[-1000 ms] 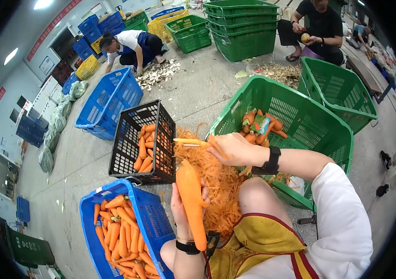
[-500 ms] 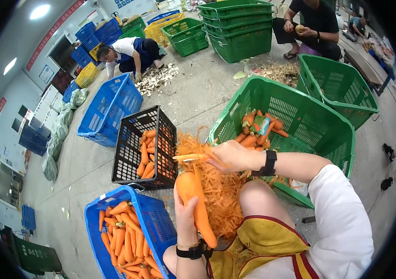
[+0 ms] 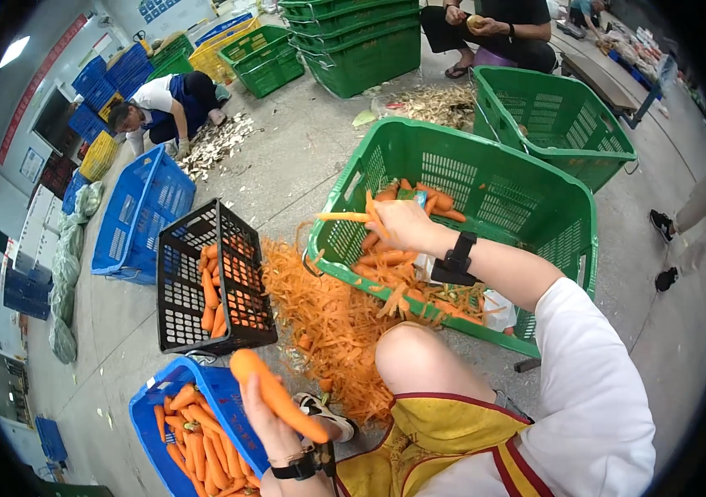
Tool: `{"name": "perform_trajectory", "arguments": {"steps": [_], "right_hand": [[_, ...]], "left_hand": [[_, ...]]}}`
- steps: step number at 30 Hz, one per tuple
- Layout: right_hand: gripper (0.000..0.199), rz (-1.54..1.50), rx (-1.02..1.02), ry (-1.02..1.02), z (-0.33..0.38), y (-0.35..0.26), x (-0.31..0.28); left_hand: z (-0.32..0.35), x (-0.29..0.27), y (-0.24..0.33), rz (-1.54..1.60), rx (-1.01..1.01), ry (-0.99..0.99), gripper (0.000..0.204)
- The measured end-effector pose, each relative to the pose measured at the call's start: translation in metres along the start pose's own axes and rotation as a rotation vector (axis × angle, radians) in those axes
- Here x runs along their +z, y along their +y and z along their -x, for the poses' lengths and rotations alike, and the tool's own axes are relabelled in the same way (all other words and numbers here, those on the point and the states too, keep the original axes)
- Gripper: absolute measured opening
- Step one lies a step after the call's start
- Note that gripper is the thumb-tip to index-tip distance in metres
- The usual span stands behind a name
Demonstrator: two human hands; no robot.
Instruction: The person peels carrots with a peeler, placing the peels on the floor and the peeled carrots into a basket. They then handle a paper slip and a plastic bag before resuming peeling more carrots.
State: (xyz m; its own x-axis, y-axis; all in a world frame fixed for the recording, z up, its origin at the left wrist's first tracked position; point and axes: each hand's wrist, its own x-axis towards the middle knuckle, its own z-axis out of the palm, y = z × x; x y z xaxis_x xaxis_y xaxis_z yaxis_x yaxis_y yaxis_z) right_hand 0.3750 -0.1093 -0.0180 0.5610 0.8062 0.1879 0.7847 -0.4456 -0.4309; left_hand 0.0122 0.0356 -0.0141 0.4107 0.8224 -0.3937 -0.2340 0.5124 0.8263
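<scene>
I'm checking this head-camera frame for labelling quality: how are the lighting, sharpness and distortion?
Head view: even indoor light, soft shadows, no strong glare; a black fisheye rim, and the green crate edges bow. The left hand with its carrot and the right hand with a peeler look sharp enough; the distant people are small.

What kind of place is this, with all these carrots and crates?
Probably a vegetable processing room. Plastic crates stand about a concrete floor, a blue crate holds carrots, a heap of orange peelings lies beside a green crate, and the left hand holds a carrot.
</scene>
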Motion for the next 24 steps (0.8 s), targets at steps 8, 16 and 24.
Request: {"name": "perform_trajectory", "arguments": {"steps": [8, 16, 24], "right_hand": [[0.022, -0.138, 0.627, -0.271, 0.007, 0.144, 0.053], [0.039, -0.401, 0.993, -0.419, -0.023, 0.191, 0.194], [0.057, -0.922, 1.282, 0.220, -0.039, 0.200, 0.272]], "left_hand": [[-0.040, -0.097, 0.038, 0.505, 0.117, 0.073, 0.050], [-0.059, -0.062, -0.028, 0.270, -0.050, 0.211, 0.052], [-0.071, -0.068, -0.018, 0.209, -0.015, 0.293, 0.055]]}}
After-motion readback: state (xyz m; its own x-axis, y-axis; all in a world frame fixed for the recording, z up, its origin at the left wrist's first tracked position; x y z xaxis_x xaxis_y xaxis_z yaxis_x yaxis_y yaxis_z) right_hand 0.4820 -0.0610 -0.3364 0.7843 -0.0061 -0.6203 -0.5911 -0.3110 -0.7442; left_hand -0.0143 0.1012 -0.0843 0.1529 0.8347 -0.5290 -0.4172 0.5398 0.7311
